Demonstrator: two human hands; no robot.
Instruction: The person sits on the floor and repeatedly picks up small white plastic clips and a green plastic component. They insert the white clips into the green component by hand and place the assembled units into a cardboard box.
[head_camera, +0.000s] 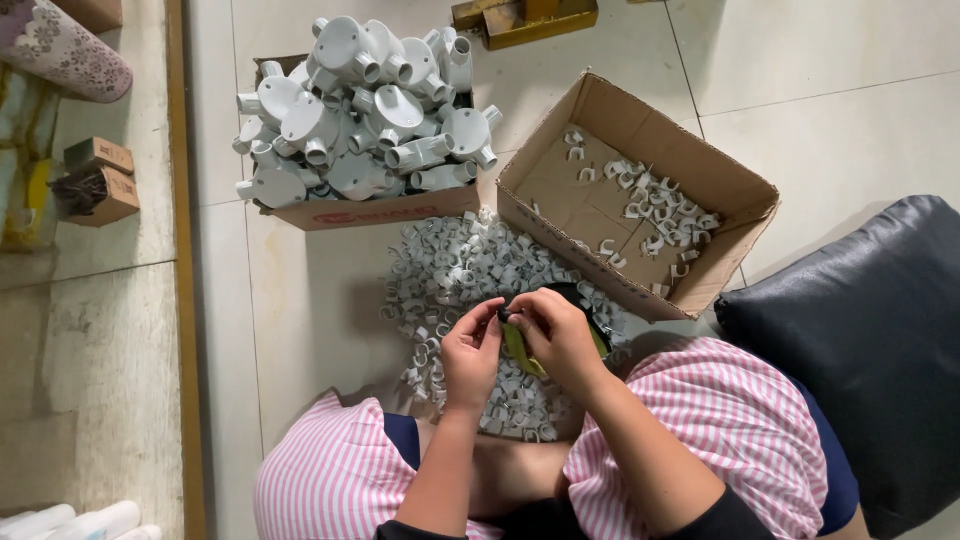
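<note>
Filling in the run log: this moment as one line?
left hand: pinching small part | right hand: pinching same part | below: clip pile | clips box | fittings box

2 hands (515, 340), 2 open cardboard boxes (640, 130) on the floor, 2 small brown boxes (100, 180) at left, 1 dark cushion (870, 340), round white junction boxes (360, 110) and small white clips (450, 270) too many to count.

We see a small dark piece (505, 314), perhaps a clip, pinched between both hands above a heap of small white clips (450, 275) spread across the tiled floor.
</note>
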